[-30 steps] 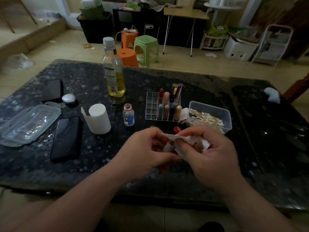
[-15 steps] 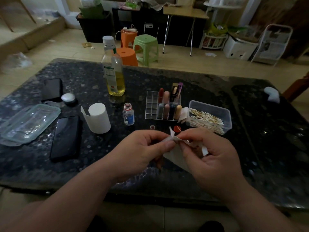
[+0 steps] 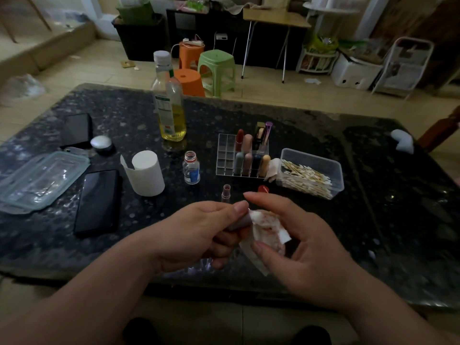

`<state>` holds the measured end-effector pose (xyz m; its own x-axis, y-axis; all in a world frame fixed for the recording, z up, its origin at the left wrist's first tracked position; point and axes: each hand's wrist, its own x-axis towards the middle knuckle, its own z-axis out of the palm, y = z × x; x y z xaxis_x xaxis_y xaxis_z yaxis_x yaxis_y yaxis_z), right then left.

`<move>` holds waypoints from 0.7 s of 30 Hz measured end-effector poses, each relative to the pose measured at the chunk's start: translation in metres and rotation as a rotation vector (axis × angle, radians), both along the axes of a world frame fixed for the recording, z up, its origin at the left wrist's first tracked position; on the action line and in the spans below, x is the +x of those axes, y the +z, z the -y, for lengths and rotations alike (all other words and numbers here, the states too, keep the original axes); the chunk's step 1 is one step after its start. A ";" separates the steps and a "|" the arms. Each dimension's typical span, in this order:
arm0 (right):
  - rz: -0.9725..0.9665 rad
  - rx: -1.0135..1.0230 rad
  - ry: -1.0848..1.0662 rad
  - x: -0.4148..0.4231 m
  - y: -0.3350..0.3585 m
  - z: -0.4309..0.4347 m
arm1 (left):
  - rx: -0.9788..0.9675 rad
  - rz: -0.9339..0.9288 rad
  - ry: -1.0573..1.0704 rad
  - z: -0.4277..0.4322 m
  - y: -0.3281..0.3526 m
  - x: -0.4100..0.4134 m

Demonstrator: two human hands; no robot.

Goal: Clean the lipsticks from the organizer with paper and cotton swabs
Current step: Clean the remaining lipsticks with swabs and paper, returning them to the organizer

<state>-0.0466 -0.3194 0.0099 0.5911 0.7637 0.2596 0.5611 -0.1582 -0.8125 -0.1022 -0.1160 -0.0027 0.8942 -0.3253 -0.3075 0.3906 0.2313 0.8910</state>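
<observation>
In the lower middle of the frame the left hand [image 3: 199, 230] curls round a short lipstick [image 3: 240, 223], of which only a dull mauve stub shows past the thumb. The right hand [image 3: 301, 247] pinches a crumpled piece of paper [image 3: 267, 227] against that stub, thumb underneath and forefinger stretched out above. The paper is thin, soft and creased, already blotched red, and looks likely to tear or smear if dragged hard. It is best pressed and turned with a clean patch facing the tube. The lipstick is probably light and smooth plastic, greasy where colour has spread, so it could twist in the fingers. I would hold it firmly low on the barrel, well away from the soft, easily dented tip. Just above the hands a small clear cap [image 3: 226, 192] stands upright on the black speckled stone table [image 3: 373, 220], with a red rounded piece [image 3: 263, 188] near it. In the centre of the frame sits the organizer [image 3: 225, 155], a rigid clear grid with rounded tubes standing in its right-hand cells and its left ones bare. Touching its right side is a clear tub [image 3: 338, 170] of cotton swabs [image 3: 308, 174], thin sticks with fluffy white ends. Left of centre stand a white paper roll [image 3: 146, 173] and a small glass bottle [image 3: 191, 170].
</observation>
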 end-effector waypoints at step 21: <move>-0.350 -0.038 -0.059 0.001 -0.001 -0.002 | 0.312 -0.030 0.210 0.006 0.000 0.002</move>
<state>-0.0461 -0.3174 0.0089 0.6825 0.7309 0.0059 0.2393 -0.2157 -0.9467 -0.0999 -0.1215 -0.0030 0.9207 -0.0226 -0.3897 0.3902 0.0282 0.9203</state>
